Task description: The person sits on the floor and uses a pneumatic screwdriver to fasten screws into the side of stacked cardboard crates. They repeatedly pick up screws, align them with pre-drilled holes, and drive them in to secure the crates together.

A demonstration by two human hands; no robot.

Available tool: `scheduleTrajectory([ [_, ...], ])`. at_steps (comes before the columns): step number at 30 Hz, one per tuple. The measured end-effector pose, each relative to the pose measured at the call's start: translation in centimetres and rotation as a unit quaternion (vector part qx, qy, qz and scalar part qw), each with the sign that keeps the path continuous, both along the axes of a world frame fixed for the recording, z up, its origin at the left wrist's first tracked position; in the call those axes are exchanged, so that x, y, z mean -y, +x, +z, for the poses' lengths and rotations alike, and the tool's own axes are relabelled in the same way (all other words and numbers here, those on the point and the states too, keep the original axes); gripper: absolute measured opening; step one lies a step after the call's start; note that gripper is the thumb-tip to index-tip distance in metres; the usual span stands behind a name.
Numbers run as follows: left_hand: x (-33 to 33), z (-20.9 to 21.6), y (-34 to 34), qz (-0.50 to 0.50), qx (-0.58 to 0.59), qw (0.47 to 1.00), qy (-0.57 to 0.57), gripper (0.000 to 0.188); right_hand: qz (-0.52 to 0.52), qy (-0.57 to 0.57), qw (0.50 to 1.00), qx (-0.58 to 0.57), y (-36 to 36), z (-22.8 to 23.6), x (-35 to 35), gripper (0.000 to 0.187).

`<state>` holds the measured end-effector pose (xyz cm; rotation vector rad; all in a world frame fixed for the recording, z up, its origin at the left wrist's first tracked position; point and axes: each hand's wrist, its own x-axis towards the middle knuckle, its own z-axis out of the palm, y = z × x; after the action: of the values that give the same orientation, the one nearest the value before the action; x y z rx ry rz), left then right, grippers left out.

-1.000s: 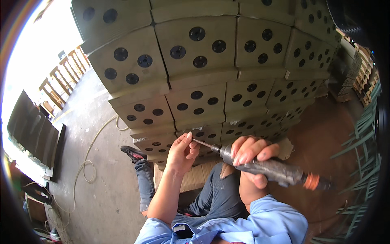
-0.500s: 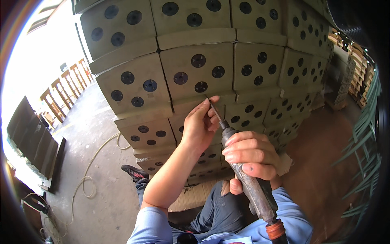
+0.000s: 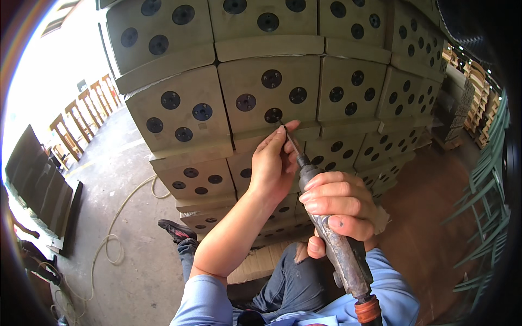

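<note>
My right hand point(image 3: 342, 204) is wrapped round a worn metal pneumatic screwdriver point(image 3: 343, 263), which has an orange collar at its hose end. The tool slants up and left, and its long thin bit point(image 3: 294, 144) runs past my left hand point(image 3: 272, 165). The thumb and fingers of that hand are pinched about the bit close to its tip; any screw there is too small to make out. The tip meets the lower edge of a black round disc point(image 3: 273, 114). This disc sits on a beige box-shaped piece point(image 3: 231, 76), along with several others like it.
Stacked beige pieces with black discs fill the space ahead. A pale hose point(image 3: 111, 225) curls over the grey floor at left, near leaning dark panels point(image 3: 41, 185). Wooden frames point(image 3: 81, 122) stand farther off. Green strips point(image 3: 481, 201) hang at right. Cardboard point(image 3: 258, 263) lies by my legs.
Both hands and the screwdriver have moved slightly up toward the stack. The bit's tip was below the disc and now reaches its edge. At far left, part of another person has come into view.
</note>
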<state>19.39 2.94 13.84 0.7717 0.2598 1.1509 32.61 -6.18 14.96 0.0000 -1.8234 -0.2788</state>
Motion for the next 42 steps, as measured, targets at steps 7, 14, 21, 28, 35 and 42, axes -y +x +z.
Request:
scheduleTrajectory([
  [7,0.0,0.2,0.4,0.015,-0.012,1.000,-0.007,0.034,-0.002,0.013,1.000,0.008,0.1,0.2,-0.3,0.045],
  [14,0.2,0.4,0.2,0.035,-0.023,0.999,-0.013,0.034,0.002,0.007,1.000,-0.011,-0.5,0.1,-0.4,0.047],
  [21,1.8,-1.2,-1.6,0.043,-0.032,0.998,-0.023,0.030,0.041,0.035,0.998,-0.041,-1.5,0.1,-1.2,0.047],
  [28,3.1,-8.3,-3.4,0.072,-0.010,0.993,-0.088,0.020,0.011,0.039,0.999,-0.035,-1.9,0.5,-1.0,0.047],
  [35,4.3,-11.2,-4.8,0.089,0.009,0.990,-0.109,0.020,0.005,0.045,0.998,-0.052,-2.1,0.2,-1.3,0.047],
  [42,4.8,-13.0,-4.9,0.099,0.014,0.990,-0.102,0.023,-0.007,0.060,0.997,-0.043,-2.0,0.5,-1.9,0.045],
])
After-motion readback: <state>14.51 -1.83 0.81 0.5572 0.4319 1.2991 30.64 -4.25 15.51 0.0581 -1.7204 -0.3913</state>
